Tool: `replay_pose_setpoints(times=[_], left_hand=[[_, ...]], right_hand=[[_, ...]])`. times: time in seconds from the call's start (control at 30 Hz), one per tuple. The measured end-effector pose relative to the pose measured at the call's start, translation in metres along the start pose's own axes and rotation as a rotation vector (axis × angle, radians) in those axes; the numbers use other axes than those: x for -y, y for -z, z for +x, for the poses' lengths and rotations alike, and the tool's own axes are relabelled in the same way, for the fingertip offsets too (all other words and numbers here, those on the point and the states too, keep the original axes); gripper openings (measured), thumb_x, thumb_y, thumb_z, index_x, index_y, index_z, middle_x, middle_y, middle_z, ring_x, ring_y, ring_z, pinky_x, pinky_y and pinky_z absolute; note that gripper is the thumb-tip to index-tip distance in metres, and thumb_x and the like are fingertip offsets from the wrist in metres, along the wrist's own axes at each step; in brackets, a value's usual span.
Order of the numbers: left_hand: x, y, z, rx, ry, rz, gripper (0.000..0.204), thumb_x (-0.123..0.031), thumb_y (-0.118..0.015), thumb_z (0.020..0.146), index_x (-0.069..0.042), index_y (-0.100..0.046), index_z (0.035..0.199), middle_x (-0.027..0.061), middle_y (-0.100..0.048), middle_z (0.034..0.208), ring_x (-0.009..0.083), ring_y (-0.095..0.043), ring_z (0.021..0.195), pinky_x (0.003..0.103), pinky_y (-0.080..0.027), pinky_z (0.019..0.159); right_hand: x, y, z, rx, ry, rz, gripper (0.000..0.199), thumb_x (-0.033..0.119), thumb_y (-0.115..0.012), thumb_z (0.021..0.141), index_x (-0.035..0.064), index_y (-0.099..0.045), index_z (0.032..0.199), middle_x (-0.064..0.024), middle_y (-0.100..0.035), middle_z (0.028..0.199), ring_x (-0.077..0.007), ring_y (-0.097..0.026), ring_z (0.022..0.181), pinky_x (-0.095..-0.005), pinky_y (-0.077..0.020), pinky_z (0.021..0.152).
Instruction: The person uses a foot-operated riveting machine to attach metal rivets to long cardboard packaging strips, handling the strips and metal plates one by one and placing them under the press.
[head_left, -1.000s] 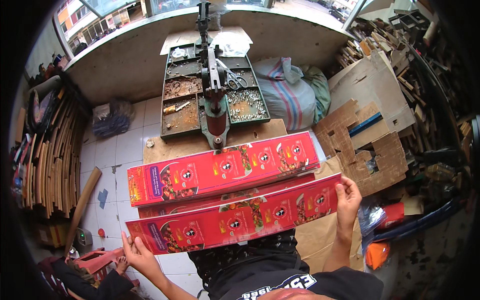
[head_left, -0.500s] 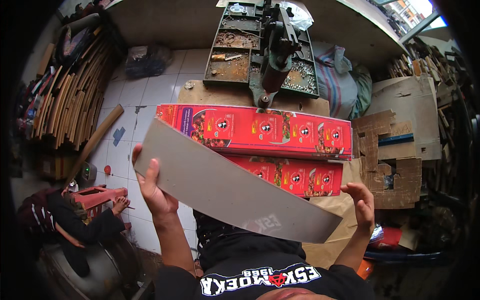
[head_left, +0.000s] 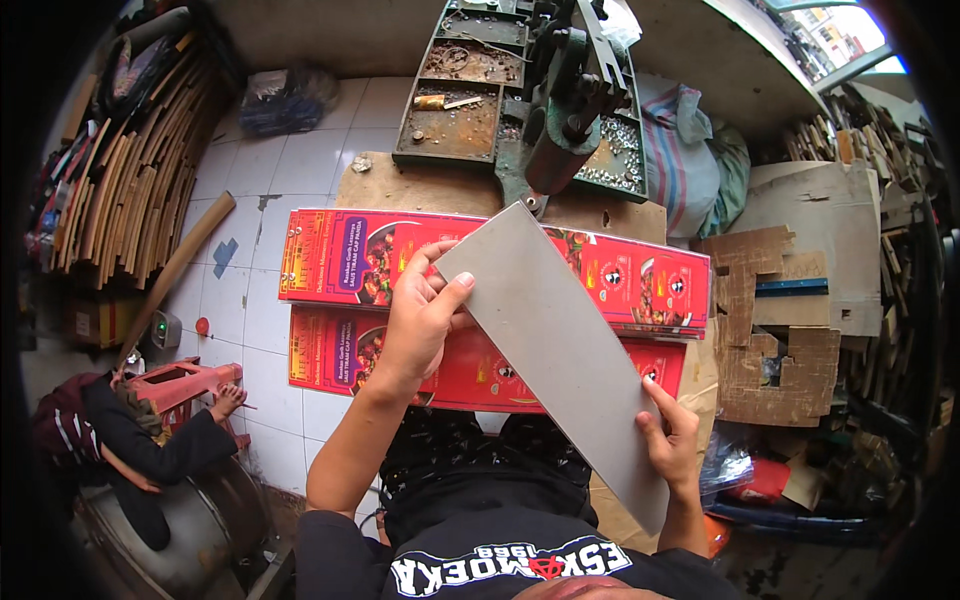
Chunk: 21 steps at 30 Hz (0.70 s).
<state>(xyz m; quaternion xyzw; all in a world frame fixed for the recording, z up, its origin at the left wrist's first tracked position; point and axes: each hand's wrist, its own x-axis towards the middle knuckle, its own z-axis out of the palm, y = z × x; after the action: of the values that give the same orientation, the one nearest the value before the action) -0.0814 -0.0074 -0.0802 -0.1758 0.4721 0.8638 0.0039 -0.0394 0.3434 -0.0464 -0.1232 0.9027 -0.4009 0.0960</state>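
Observation:
A long grey panel (head_left: 560,330) slants across the middle, its plain side up, with its far corner at the foot of a dark green hand press (head_left: 560,150). My left hand (head_left: 425,320) pinches its left edge near that corner, thumb on top and fingers partly beneath. Lower down, my right hand (head_left: 672,435) holds the right edge, with fingertips on the panel's face. Under the panel lie red printed panels with food pictures: a far stack (head_left: 620,280) and a near one (head_left: 320,350). Whether the corner touches the press die cannot be made out.
Divided metal trays (head_left: 455,120) with small metal rings flank the press on a wooden board (head_left: 400,185). Striped sacks (head_left: 675,150) and cut cardboard (head_left: 750,340) are at the right. At the left are stacked boards (head_left: 150,190) and another person's hand (head_left: 228,402) by a red stool (head_left: 175,380).
The grey panel has turned and moved right and away from me, its far corner now at the press. My left hand travelled right with it; my right hand has closed onto its edge.

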Motion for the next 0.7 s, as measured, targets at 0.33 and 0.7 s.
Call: replay_pose_setpoints(times=[0.33, 0.7], left_hand=[[-0.007, -0.018, 0.034, 0.096, 0.063, 0.187, 0.042, -0.006, -0.052, 0.099, 0.004, -0.036, 0.137, 0.0181, -0.066, 0.107, 0.0236, -0.072, 0.092, 0.036, -0.064, 0.075], [-0.008, -0.02, 0.037, 0.108, 0.055, 0.188, 0.041, -0.005, -0.052, 0.1, 0.005, -0.035, 0.136, 0.0179, -0.067, 0.103, 0.0248, -0.072, 0.09, 0.035, -0.064, 0.073]], right_hand=[[-0.012, 0.003, 0.019, -0.05, -0.063, -0.019, 0.042, 0.001, -0.069, 0.085, -0.0016, -0.065, 0.127, -0.0187, -0.072, 0.091, -0.0203, -0.066, 0.075, -0.0302, -0.05, 0.071], [-0.015, 0.004, 0.021, -0.021, -0.123, -0.021, 0.042, -0.001, -0.068, 0.085, -0.002, -0.065, 0.127, -0.0198, -0.072, 0.096, -0.0209, -0.069, 0.081, -0.0296, -0.0511, 0.076]])
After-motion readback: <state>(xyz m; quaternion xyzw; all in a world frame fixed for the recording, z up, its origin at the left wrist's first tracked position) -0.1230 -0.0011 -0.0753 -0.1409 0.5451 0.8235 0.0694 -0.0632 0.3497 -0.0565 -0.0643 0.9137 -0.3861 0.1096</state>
